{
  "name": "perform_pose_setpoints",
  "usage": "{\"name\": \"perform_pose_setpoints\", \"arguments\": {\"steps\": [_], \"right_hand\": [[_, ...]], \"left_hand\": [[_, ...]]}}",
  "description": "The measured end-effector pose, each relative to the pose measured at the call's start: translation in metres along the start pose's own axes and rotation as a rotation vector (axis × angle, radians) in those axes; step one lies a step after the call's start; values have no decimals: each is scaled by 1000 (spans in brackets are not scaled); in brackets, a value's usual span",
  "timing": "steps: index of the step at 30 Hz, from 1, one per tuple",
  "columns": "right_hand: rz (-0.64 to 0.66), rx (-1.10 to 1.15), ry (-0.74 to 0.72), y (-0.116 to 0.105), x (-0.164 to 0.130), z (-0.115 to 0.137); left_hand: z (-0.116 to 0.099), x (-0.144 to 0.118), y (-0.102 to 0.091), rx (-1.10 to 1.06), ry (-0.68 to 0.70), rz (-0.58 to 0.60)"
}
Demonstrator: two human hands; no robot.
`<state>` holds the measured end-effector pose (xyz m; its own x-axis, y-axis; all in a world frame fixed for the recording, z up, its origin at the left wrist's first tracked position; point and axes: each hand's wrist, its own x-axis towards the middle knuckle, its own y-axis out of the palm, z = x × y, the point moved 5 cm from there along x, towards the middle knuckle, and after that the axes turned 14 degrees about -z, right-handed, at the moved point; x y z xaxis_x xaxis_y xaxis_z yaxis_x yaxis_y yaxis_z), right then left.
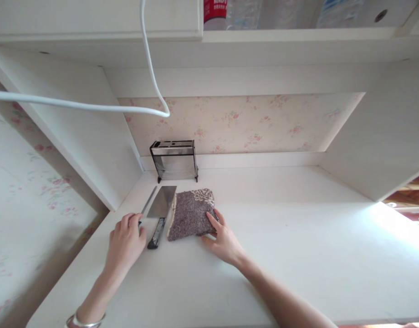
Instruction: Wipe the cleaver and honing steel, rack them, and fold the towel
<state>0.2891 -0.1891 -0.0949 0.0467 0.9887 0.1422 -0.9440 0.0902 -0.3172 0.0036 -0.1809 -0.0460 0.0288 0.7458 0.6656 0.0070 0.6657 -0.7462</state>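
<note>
Nearest to the camera, the left hand point(125, 241) lies on the white desk point(298, 255) with its fingers curled loosely over the handle end of a thin knife point(148, 200); I cannot tell if it really grips the handle or only touches it. The right hand point(223, 239) rests open, fingers flat on the near right corner of a folded grey cloth point(191, 213), holding nothing closed. Between the hands lies a cleaver point(161, 207), blade away from the person, its dark handle touching the cloth's left edge. I judge that the step in hand is picking up the thin knife while the cloth is held steady; the next move calls for a firm close on the handle and a lift clear of the cleaver. Farther back, against the wall, stands a knife holder point(174, 159); its slots seem empty.
</note>
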Motion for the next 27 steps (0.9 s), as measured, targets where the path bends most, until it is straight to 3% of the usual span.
{"name": "perform_pose_setpoints", "arguments": {"steps": [4, 7, 10, 14, 21, 27], "right_hand": [[30, 18, 53, 0, 0, 3], [9, -64, 75, -3, 3, 7], [5, -144, 60, -2, 7, 9], [-6, -170, -56, 3, 7, 12], [-79, -326, -171, -11, 1, 17], [-96, -296, -287, -22, 0, 38]], "left_hand": [[-53, 8, -19, -406, 94, -84], [-98, 10, -18, -617, 137, 36], [-136, 12, -11, -670, 177, 149], [-171, 13, -2, -721, 168, 215], [-178, 3, 12, -783, 120, 229], [-174, -2, 3, -924, 112, 203]]}}
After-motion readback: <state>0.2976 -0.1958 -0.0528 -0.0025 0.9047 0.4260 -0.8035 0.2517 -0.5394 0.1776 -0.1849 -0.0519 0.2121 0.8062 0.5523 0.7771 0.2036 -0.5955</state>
